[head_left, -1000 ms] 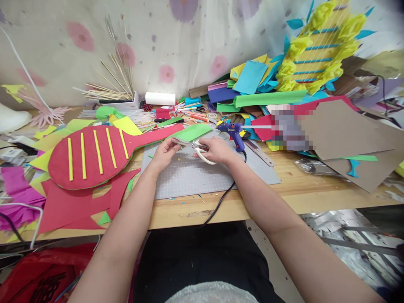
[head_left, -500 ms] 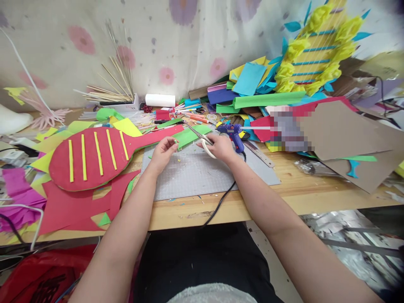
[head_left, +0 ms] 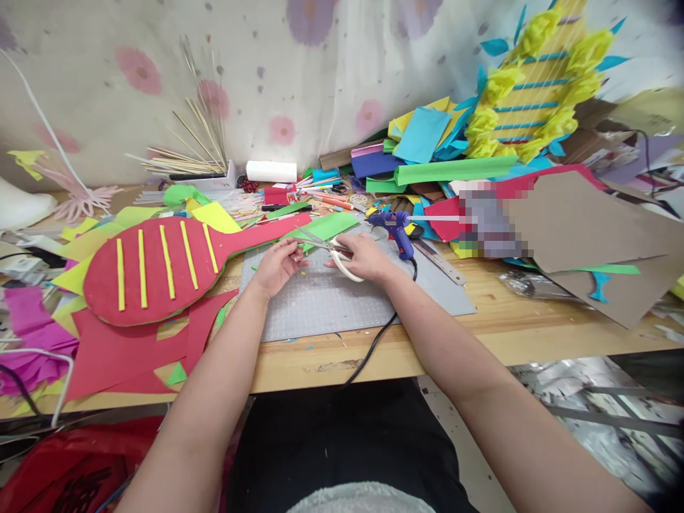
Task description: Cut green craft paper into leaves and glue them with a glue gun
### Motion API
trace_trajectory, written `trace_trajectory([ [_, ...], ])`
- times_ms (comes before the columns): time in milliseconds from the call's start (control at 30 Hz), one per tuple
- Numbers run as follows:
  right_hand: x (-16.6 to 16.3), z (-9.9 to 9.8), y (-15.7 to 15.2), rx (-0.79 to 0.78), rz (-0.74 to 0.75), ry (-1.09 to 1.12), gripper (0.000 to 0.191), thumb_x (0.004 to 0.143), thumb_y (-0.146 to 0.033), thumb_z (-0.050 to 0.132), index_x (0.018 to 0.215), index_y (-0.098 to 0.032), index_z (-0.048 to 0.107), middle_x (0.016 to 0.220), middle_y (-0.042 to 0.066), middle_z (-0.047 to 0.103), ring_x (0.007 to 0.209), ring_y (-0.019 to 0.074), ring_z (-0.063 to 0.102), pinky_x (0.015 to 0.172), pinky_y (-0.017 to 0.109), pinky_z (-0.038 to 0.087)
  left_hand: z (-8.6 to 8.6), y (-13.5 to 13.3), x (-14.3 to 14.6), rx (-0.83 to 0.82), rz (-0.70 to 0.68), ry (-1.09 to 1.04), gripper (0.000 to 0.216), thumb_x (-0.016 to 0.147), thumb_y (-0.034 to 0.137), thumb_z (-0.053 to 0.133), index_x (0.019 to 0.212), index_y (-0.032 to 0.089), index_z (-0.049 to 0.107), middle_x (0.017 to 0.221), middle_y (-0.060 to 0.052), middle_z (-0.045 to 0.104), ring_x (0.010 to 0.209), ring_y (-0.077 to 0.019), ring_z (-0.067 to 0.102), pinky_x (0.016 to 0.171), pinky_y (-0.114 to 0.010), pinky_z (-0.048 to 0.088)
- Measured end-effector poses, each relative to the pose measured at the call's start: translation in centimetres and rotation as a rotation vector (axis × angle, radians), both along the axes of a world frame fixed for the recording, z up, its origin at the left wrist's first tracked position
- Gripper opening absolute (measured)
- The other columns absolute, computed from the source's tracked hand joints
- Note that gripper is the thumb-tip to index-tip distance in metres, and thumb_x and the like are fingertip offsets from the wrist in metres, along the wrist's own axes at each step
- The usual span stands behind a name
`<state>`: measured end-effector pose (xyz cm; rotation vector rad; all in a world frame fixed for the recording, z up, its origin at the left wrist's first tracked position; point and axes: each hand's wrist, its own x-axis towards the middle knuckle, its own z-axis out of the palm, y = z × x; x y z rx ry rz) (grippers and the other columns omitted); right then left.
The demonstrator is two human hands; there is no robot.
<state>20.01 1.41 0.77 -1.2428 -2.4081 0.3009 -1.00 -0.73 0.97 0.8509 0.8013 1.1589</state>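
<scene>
Right grip [head_left: 365, 257] holds white-handled scissors [head_left: 329, 246] over grey mat [head_left: 320, 306].

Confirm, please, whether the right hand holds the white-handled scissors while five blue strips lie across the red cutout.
Not quite: in the head view the five strips across the red cutout are yellow, not blue; the right hand does hold the white-handled scissors.

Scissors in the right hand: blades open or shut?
Open: the scissors show two blades spread apart toward the left hand, with the right hand on the white handles.
</scene>
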Motion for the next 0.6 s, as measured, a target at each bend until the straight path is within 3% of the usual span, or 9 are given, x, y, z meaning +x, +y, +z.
trace_trajectory([
  [233,-0.79,0.13,-0.51,0.062,0.022,-0.047,0.037,0.080,-0.053,0.048,0.084,-0.018,0.054,0.080,0.006,0.063,0.074,0.0173,0.052,0.068,0.029,0.024,0.07,-0.14,0.35,-0.107,-0.010,-0.124,0.010,0.074,0.006,0.057,0.076,0.015,0.057,0.056,0.004,0.045,0.051,-0.0049,0.044,0.067,-0.024,0.053],
  [600,-0.69,-0.20,-0.29,0.114,-0.059,-0.097,0.043,0.079,-0.060,0.046,0.075,-0.018,0.057,0.068,0.004,0.063,0.061,0.0149,0.049,0.060,0.028,0.021,-0.09,-0.33,0.47,-0.065,-0.067,-0.186,0.015,0.080,0.003,0.048,0.069,0.011,0.056,0.060,0.001,0.048,0.052,-0.0044,0.046,0.070,-0.024,0.053],
])
